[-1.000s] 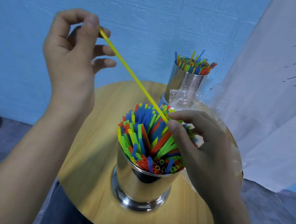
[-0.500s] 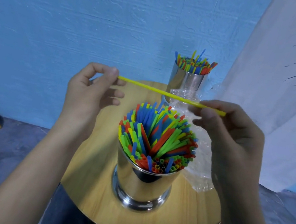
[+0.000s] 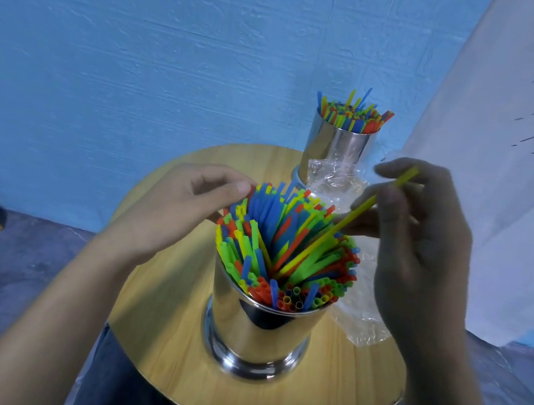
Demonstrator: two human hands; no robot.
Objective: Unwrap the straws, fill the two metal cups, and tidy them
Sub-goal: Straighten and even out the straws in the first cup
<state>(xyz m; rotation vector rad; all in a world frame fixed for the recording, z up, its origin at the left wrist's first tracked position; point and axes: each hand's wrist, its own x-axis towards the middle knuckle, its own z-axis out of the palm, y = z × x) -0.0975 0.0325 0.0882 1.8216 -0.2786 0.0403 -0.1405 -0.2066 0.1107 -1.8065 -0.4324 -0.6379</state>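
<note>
Leftmost, the left hand [image 3: 189, 204] rests bent fingers against the multicoloured plastic straws [image 3: 268, 233] packed in the near shiny metal cup [image 3: 257, 329] on the round wooden desk [image 3: 154, 324]; whether it pinches any is hidden. Behind, a second straw-filled metal cup [image 3: 339, 147] has its base masked by crumpled clear plastic wrap [image 3: 334, 181]. Rightward, the blurred right hand [image 3: 424, 253] pinches a yellow straw [image 3: 322, 240], its lower end buried among the others.
</note>
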